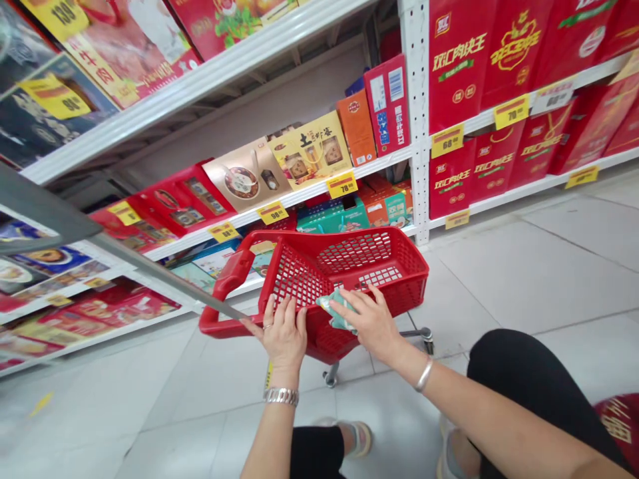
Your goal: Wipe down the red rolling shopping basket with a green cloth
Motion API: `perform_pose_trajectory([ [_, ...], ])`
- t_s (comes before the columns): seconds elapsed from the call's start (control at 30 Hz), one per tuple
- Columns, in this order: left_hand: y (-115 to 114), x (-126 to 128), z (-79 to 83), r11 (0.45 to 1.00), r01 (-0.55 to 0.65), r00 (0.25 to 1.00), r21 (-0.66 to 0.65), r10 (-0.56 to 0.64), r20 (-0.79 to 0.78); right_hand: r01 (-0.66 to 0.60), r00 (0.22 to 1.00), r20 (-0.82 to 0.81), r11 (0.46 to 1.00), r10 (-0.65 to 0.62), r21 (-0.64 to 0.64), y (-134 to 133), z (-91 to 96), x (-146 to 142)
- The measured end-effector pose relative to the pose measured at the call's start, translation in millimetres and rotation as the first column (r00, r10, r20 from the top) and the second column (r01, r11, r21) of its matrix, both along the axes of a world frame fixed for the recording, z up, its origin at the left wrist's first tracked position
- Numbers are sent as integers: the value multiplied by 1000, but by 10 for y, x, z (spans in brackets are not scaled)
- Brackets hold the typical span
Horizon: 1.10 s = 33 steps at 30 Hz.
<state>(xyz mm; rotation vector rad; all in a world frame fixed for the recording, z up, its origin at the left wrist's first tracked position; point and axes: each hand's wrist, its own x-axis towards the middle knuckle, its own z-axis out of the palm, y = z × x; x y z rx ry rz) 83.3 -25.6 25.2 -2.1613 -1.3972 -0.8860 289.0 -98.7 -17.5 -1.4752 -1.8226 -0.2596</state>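
A red plastic shopping cart with mesh sides stands on the floor in front of me. My left hand, with a watch and a ring, has its fingers over the cart's near rim beside the handle; its thumb points left along the rim. Bunched under the fingers of my right hand is a pale green cloth, patterned with white and a little yellow. The cloth lies against the same near rim, right of my left hand. A bracelet circles my right wrist. My right palm and part of the cloth are hidden.
White shelves with boxed goods and yellow price tags run behind the cart. Red gift bags fill the right shelves. A grey pole slants in from the left. My knee and shoes are below; a red object sits lower right.
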Motion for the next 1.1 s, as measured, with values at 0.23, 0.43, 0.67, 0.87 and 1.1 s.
perform_pose_trajectory([
  [0.23, -42, 18, -40, 999, -32, 999, -15, 32, 11, 84, 995, 46, 996, -83, -12, -99, -341, 589],
  [0.43, -71, 72, -88, 998, -59, 996, 32, 57, 76, 371, 929, 5, 928, -371, -33, -182, -305, 1240],
  [0.67, -92, 101, -65, 997, -70, 996, 41, 67, 60, 133, 985, -106, 990, -137, -40, 162, 155, 234],
  [0.87, -195, 41, 19, 997, -37, 999, -60, 38, 16, -66, 996, -68, 997, 62, -48, 316, 126, -495],
  [1.1, -145, -298, 216, 995, -94, 988, 34, 97, -116, 36, 999, -20, 996, -38, -79, 203, -110, 215],
])
